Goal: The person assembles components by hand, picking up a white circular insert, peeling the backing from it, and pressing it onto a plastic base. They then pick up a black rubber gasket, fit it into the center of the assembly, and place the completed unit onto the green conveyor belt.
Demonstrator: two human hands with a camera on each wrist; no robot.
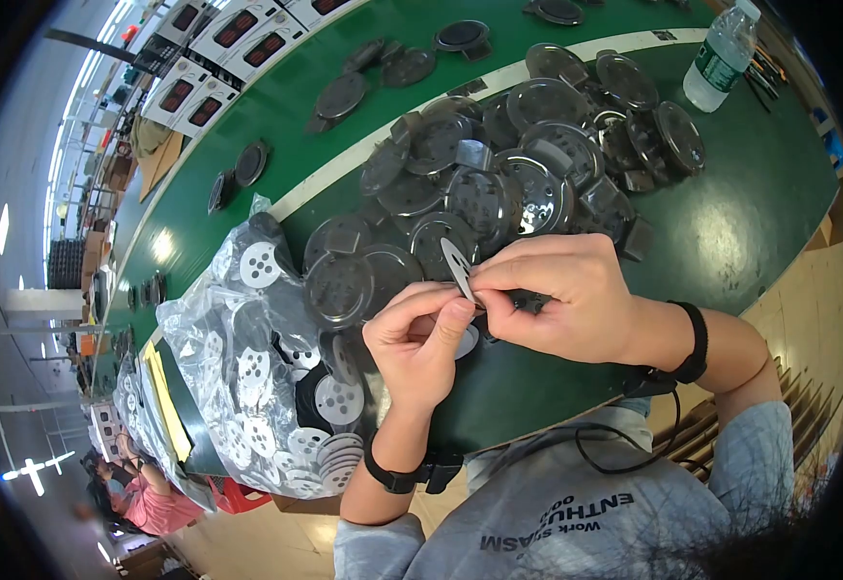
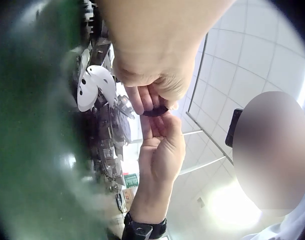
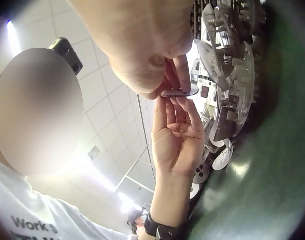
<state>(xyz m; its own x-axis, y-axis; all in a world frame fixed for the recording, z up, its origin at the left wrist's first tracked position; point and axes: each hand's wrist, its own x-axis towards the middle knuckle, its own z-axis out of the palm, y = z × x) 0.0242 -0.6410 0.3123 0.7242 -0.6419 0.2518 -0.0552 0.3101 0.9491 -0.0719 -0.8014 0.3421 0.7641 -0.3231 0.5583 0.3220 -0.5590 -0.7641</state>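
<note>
Both hands meet over the near part of the table, pinching one thin round disc (image 1: 457,265) between them. The disc has holes through it, with a pale face in the head view and a dark side in the left wrist view (image 2: 156,112). My left hand (image 1: 419,340) pinches its lower edge between thumb and fingers. From the other side, my right hand (image 1: 564,295) grips its edge with thumb and forefinger. The disc stands tilted, nearly edge-on. Below the hands lies another white disc (image 1: 468,341), partly hidden by them.
A pile of dark, glossy round housings (image 1: 484,198) lies just beyond the hands. At the left, a clear plastic bag (image 1: 214,319) holds several white perforated discs (image 1: 339,399). A water bottle (image 1: 721,60) stands at the far right. Boxes (image 1: 247,39) are stacked beyond the green table (image 1: 740,208).
</note>
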